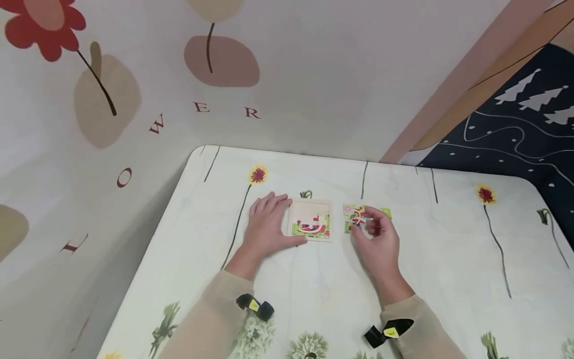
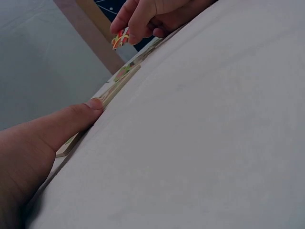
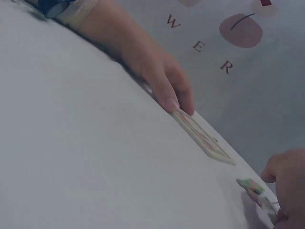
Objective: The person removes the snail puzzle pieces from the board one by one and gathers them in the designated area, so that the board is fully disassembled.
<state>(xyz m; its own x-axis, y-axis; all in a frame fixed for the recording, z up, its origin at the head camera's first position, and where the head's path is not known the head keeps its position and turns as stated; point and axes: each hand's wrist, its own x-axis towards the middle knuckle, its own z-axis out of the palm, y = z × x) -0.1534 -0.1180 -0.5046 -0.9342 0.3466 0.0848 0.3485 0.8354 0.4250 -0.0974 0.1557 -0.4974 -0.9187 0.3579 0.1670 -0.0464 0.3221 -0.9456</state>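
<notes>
Likely steadying part-filled puzzle board [image 1: 307, 209] near bench's [image 1: 448, 239] far edge, left of centre, with widely spread fingers of left hand [image 1: 269, 227] | Pinching puzzle piece [image 2: 119, 40] between nearly closed fingers of right hand [image 1: 376, 244], above loose pieces [image 1: 348, 210], perhaps leaving its print visible

Toward the far edge of the flower-printed bench [image 1: 323, 299] lies a square puzzle tray [image 1: 305, 209], a colourful picture section [image 1: 311, 229] showing in its near half. The left hand [image 1: 267, 227] rests at its left side, thumb along the tray's near edge. Right of the tray, the right hand [image 1: 378, 244] pinches a colourful piece [image 1: 358, 216] near green loose pieces [image 1: 386, 213]. A lettered wall [image 1: 314, 99] rises beyond the far edge.
</notes>
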